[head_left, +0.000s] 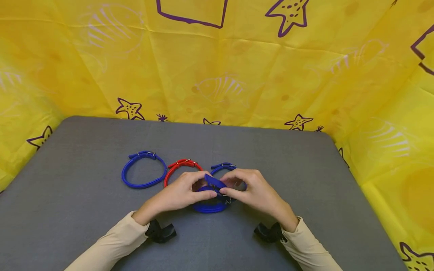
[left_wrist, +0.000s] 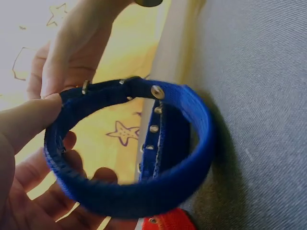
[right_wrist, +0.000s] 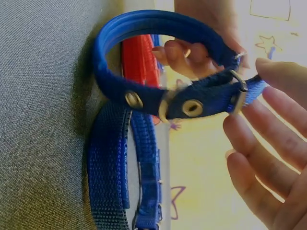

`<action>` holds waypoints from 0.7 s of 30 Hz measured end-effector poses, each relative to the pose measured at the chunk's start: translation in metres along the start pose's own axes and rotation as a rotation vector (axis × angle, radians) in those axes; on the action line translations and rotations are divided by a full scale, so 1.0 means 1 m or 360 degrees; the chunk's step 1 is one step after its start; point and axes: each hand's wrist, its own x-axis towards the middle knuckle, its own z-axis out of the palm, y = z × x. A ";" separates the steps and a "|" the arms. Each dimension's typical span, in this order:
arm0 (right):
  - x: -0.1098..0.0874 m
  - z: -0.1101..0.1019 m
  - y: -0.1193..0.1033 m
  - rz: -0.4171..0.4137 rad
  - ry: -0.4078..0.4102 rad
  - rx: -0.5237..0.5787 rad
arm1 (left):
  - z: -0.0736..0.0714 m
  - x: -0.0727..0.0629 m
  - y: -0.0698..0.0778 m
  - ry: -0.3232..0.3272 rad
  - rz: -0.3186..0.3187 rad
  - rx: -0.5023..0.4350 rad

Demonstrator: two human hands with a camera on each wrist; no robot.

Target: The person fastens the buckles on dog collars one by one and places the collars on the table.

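Observation:
Both hands hold a blue collar (head_left: 208, 208) bent into a loop close over the grey table, near its middle. My left hand (head_left: 183, 192) pinches the band from the left, its thumb on the band in the left wrist view. From the right, my right hand (head_left: 252, 190) pinches the strap beside the metal buckle (right_wrist: 238, 92). The strap passes through that buckle, and a brass eyelet (right_wrist: 193, 108) shows on it. A free strap end (head_left: 214, 181) sticks up between the hands in the head view.
Behind the hands lie a red collar (head_left: 171, 175) and a second blue collar (head_left: 222, 165), both partly hidden. Farther left, another buckled blue collar (head_left: 144, 186) forms a loop on the grey table (head_left: 84, 169). A yellow printed cloth (head_left: 217, 56) surrounds the table's back and sides.

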 end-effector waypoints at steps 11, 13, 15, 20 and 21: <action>0.000 0.006 0.003 -0.0114 -0.0010 0.0012 | 0.001 0.001 -0.002 0.0050 0.0018 0.0015; -0.001 0.006 0.003 -0.0131 0.0008 0.0002 | 0.002 0.002 -0.003 0.0053 0.0034 0.0026; -0.001 0.006 0.003 -0.0150 0.0025 -0.0001 | 0.003 0.002 -0.002 0.0064 0.0039 0.0043; -0.001 0.007 0.003 -0.0211 0.0043 0.0034 | 0.007 0.001 -0.001 0.0054 0.0041 -0.0030; -0.001 0.007 0.003 -0.0225 0.0043 0.0035 | 0.008 0.001 -0.001 0.0035 0.0039 -0.0069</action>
